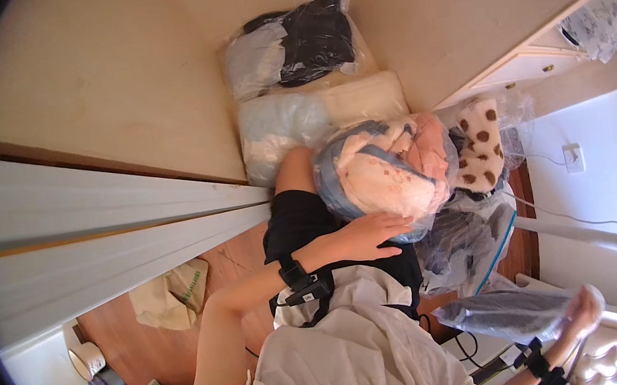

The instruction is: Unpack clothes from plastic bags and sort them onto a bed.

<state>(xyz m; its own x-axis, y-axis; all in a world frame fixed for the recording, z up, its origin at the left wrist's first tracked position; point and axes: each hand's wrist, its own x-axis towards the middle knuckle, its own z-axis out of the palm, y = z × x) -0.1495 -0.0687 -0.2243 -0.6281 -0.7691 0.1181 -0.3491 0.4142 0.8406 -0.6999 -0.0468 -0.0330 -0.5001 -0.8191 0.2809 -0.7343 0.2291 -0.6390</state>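
My left hand (371, 235) lies with spread fingers against the near side of a clear plastic bag of pink, cream and blue bedding (384, 168), which rests by my lap. At the lower right, my right hand (584, 311) is closed on the end of a clear plastic bag of dark fabric (505, 310). Just right of the bedding bag stand a cream fabric with brown spots (478, 147) and a plastic bag of dark cloth with a blue edge (455, 243). Both wrists wear black straps with small devices.
Bagged black and white textiles (295, 48) and pale bagged bedding (282, 126) lie inside the cabinet ahead. White sliding doors (111, 201) stand at left. A beige cloth bag (170, 295) is on the wooden floor. Cables run by the wall outlet (574, 158) at right.
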